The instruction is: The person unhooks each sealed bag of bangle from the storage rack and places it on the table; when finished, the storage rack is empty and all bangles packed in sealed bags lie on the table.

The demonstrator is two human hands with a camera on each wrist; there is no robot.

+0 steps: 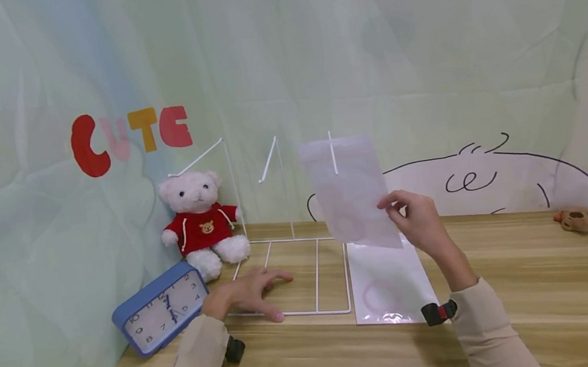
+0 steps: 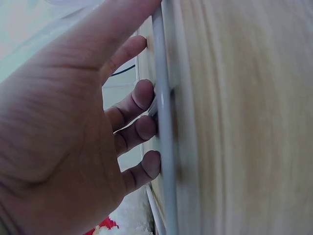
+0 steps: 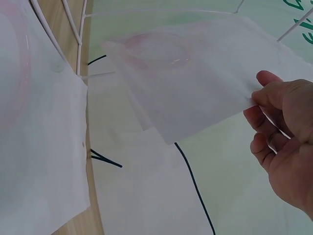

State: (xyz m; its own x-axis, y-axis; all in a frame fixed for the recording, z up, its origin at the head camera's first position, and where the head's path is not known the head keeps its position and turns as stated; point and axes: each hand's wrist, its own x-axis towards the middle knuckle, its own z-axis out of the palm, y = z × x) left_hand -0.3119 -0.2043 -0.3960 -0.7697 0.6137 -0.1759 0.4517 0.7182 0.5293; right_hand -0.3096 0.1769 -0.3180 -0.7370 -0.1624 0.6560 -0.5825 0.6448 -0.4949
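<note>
A white wire rack stands on the table, with three arms slanting forward at its top. From the right arm hangs a translucent bag, a pinkish ring showing inside. My right hand pinches the bag's right edge between thumb and finger; the right wrist view shows this hand at the edge of the bag. Spread low over the rack's base is my left hand. In the left wrist view, that hand's fingertips are at a base wire. A second bag lies right of the base.
A white teddy bear in a red top sits left of the rack. A blue clock leans in front of it. A small brown object lies far right, near the curtain behind the table.
</note>
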